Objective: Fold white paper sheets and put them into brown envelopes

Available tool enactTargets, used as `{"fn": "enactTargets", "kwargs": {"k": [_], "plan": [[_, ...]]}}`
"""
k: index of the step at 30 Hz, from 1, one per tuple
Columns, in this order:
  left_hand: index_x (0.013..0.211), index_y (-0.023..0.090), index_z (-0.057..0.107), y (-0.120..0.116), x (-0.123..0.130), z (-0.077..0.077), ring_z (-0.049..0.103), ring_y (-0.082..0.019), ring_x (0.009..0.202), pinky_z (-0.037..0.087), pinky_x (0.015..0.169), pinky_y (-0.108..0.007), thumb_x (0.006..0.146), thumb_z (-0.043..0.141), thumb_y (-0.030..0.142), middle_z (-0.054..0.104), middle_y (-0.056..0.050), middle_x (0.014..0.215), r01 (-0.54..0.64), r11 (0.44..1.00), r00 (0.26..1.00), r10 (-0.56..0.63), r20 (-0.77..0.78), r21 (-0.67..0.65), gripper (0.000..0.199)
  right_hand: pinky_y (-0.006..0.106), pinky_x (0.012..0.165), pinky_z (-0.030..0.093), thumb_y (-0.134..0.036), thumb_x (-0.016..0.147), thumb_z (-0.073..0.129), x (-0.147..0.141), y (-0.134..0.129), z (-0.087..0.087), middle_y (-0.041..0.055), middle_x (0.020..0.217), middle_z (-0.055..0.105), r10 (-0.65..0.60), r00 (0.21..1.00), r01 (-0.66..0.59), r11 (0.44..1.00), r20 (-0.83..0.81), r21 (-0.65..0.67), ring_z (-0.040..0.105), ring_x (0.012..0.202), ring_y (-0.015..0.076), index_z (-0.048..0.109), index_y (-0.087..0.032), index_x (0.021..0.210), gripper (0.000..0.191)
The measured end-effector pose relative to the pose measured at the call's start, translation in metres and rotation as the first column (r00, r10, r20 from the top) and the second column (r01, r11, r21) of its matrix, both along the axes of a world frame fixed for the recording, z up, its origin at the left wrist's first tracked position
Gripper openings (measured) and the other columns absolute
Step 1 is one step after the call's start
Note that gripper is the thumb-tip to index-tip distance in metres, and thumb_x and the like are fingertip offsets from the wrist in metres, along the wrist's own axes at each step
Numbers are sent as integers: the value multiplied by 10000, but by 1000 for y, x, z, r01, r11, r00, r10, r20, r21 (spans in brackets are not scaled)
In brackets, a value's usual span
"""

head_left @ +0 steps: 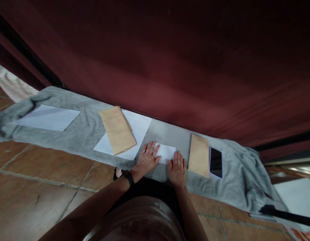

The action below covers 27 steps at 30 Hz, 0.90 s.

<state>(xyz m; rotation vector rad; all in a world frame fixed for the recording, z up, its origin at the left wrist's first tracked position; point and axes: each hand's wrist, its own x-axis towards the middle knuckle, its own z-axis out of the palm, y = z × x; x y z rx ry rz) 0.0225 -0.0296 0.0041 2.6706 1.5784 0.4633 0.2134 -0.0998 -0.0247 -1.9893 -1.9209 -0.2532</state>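
A small white sheet of paper (166,153) lies flat on the grey cloth, between my two hands. My left hand (147,158) rests on its left edge with the fingers spread. Along the right edge lies my right hand (177,169), flat, its fingers stretched out. To the left, several brown envelopes (118,130) are stacked at a slant over larger white sheets (132,152). One more brown envelope (199,155) is to the right of my right hand, beside a phone with a dark screen (216,162).
A grey cloth (86,140) covers the long narrow table, wrinkled at both ends. Another white sheet (50,117) lies at the far left. A dark red curtain (155,80) hangs behind the table. Tiled floor (31,187) shows in front.
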Motion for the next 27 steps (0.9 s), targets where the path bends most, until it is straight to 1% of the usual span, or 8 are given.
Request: {"fn": "enactTargets", "kwargs": {"k": [6, 10, 13, 19, 22, 25, 27], "plan": [[1507, 114, 451, 1, -2, -3, 330, -332, 1499, 245, 1229, -518, 999, 455, 458, 367, -190, 1603, -20, 1000, 999, 19, 29, 14, 614, 522, 1156, 306, -400, 1079, 294, 0, -2, 1, 222, 1532, 468, -21, 1000, 21, 1000, 15, 1, 421, 1423, 331, 341, -45, 1555, 596], [1505, 79, 444, 2, -2, -5, 327, -326, 1501, 243, 1231, -510, 1002, 430, 469, 383, -203, 1591, -38, 999, 998, 37, 41, 4, 637, 519, 1156, 310, -364, 1077, 286, -3, -4, 2, 212, 1538, 463, -51, 999, 51, 999, 7, -2, 425, 1421, 328, 353, -46, 1551, 574], [1504, 60, 441, 2, -3, -4, 337, -323, 1497, 237, 1232, -507, 1008, 405, 451, 397, -209, 1580, -54, 998, 997, 55, 55, -13, 632, 508, 1161, 310, -338, 1073, 288, -5, -5, 4, 194, 1555, 446, -69, 998, 69, 998, -4, -10, 426, 1423, 323, 378, -55, 1542, 555], [1499, 53, 444, 2, -6, 0, 379, -325, 1476, 261, 1218, -506, 1014, 379, 403, 432, -213, 1561, -41, 999, 995, 42, 95, -19, 601, 501, 1167, 313, -276, 1061, 297, -5, -6, 5, 173, 1567, 435, -78, 996, 78, 997, -43, -18, 418, 1434, 310, 386, -74, 1543, 529], [1474, 51, 475, 3, -7, 0, 420, -335, 1447, 288, 1198, -504, 1019, 367, 382, 464, -215, 1541, -40, 999, 995, 42, 85, -22, 572, 501, 1172, 311, -235, 1049, 300, -3, -7, 5, 160, 1566, 443, -67, 996, 66, 998, -67, -8, 413, 1438, 294, 373, -96, 1552, 527], [1455, 66, 500, 5, -8, 0, 467, -346, 1404, 344, 1150, -507, 1017, 374, 367, 502, -216, 1511, -44, 998, 995, 47, 87, -40, 546, 496, 1180, 301, -205, 1031, 311, 0, -9, 5, 159, 1562, 452, -54, 994, 54, 999, -94, 0, 408, 1442, 271, 354, -101, 1558, 539], [1448, 77, 509, 8, -7, 1, 487, -357, 1376, 371, 1114, -511, 1012, 390, 358, 514, -214, 1502, -46, 998, 995, 50, 84, -49, 532, 490, 1182, 300, -189, 1018, 328, 2, -11, 6, 141, 1565, 452, -33, 994, 33, 999, -108, 1, 409, 1441, 255, 365, -131, 1556, 542]]}}
